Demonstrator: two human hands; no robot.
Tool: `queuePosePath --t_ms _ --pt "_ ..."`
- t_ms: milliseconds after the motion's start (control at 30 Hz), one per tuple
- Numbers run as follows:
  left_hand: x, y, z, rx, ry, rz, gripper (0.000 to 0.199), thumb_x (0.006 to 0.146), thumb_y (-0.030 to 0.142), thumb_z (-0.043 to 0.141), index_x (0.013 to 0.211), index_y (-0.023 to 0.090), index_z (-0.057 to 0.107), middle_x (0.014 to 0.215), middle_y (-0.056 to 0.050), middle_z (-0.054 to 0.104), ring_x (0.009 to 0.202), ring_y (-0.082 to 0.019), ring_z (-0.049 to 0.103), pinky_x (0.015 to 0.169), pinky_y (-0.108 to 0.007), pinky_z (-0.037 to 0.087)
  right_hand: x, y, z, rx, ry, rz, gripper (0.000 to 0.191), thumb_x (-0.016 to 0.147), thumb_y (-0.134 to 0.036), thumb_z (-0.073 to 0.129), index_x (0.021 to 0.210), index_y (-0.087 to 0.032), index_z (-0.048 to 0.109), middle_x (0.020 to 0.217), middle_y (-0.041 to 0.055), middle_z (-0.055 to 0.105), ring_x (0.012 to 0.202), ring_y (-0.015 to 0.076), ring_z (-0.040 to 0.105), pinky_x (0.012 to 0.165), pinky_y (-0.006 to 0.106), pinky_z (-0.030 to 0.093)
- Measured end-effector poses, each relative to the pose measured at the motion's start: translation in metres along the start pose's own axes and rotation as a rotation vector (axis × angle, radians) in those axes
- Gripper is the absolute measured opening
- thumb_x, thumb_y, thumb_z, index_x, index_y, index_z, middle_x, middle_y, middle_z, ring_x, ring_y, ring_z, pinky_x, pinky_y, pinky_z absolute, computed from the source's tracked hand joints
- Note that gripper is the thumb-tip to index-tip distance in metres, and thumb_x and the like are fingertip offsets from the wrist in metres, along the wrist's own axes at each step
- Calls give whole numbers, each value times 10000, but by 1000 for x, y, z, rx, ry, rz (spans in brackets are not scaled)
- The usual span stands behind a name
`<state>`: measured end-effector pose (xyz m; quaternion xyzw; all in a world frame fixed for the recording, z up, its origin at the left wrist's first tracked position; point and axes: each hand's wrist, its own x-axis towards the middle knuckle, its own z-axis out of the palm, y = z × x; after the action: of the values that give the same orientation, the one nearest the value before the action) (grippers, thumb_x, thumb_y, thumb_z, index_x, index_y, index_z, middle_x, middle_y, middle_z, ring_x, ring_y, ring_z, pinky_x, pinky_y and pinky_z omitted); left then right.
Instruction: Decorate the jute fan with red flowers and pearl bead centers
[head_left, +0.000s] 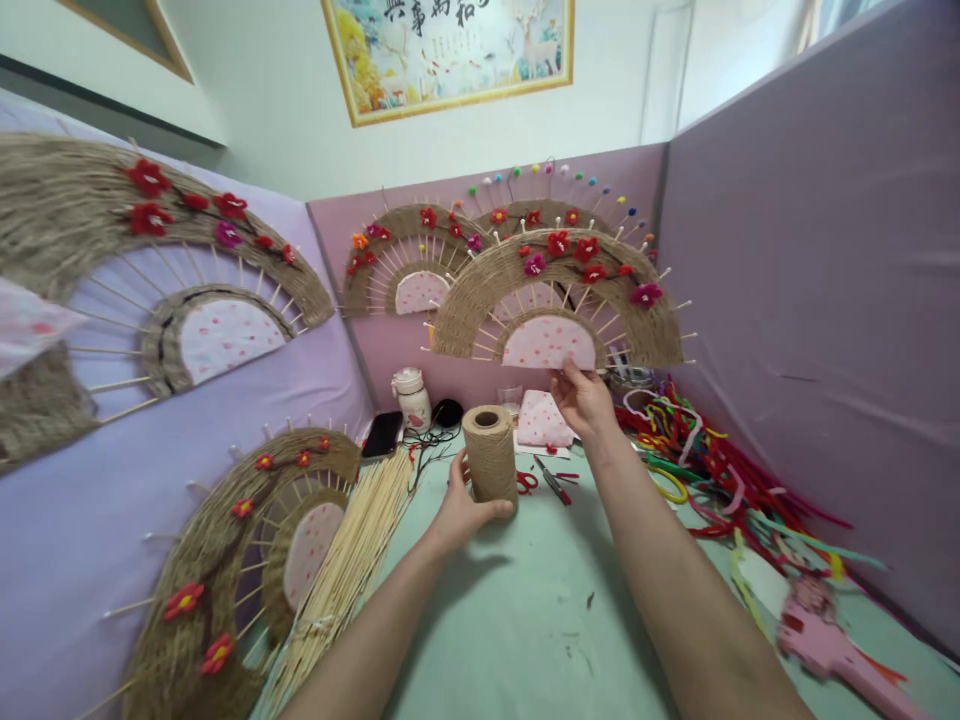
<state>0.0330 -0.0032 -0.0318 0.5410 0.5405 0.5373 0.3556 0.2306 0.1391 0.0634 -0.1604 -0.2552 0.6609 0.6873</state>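
Note:
My left hand is wrapped round the lower part of a spool of brown twine, which stands upright at the middle of the table. My right hand pinches the lower edge of a woven twine fan, lifted above the table at the back. Red and purple felt-like flowers run along the fan's arc, and thin sticks poke out past its rim. A white half-circle with pink spots forms its base. Behind the spool, red-handled scissors are partly hidden.
Other fans hang or lean at the left and back. A bundle of thin sticks lies left, near a phone and a white bottle. At right are colourful pipe cleaners and a pink glue gun. Pliers lie mid-table.

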Motion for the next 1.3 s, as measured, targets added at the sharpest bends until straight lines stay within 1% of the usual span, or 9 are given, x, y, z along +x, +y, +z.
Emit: queuePosePath --t_ms 133,300,500,633,733,867,1000,1133,1300 --pt "4 -18 19 23 20 -8 952 496 239 848 1293 194 330 1337 -164 487 1235 -305 483 1040 -449 388 0 -1 -7 2 6 -9 217 929 -244 596 1116 -135 586 1038 56 608 822 150 620 675 293 553" --pt "6 -23 20 128 106 -14 754 518 238 824 1168 194 445 1192 -102 594 1111 -286 564 943 -431 455 2 2 -10 13 16 3 184 925 -220 599 1086 -130 594 1002 46 611 787 136 616 646 270 548" --pt "12 -11 2 175 235 -28 695 514 308 837 1099 178 486 1092 -101 642 989 -270 613 821 -383 499 7 4 -12 31 31 6 156 919 -190 604 1062 -128 600 981 38 616 763 125 616 622 249 544" --pt "24 -7 -18 189 392 -19 701 497 309 851 1091 199 494 1062 -102 647 948 -269 625 813 -404 503 8 8 -14 37 41 27 135 920 -185 602 1039 -124 604 956 33 617 747 119 614 604 236 538" --pt "33 -11 -27 165 464 -22 668 488 290 858 1054 215 511 1029 -99 653 933 -269 636 813 -420 509 9 13 -13 52 52 38 126 924 -189 598 1031 -124 605 941 29 617 726 111 609 590 227 534" --pt "53 -18 -27 188 479 4 693 502 268 852 1090 211 490 1078 -103 636 1013 -259 625 862 -408 500 8 15 -13 74 55 29 93 916 -154 601 1002 -119 609 907 18 620 704 103 609 576 214 530" --pt "82 -16 -24 233 491 50 712 481 243 851 1085 208 477 1071 -87 632 1030 -250 616 879 -391 486 9 8 -15 89 57 -3 35 884 -99 624 917 -111 619 826 -4 631 667 94 617 554 197 525" --pt "102 -15 -22 245 479 61 699 472 235 851 1065 217 482 1042 -83 635 1027 -262 612 877 -397 475 11 0 -18 93 44 -34 171 737 -98 766 787 -171 620 722 -55 652 640 87 638 532 169 529" --pt "101 -30 -19 261 464 -42 715 464 256 859 1070 201 482 1027 -101 646 1002 -286 624 870 -420 477 13 -4 -23 84 4 -55 289 606 -165 859 778 -227 634 755 -70 693 702 96 671 547 156 546"
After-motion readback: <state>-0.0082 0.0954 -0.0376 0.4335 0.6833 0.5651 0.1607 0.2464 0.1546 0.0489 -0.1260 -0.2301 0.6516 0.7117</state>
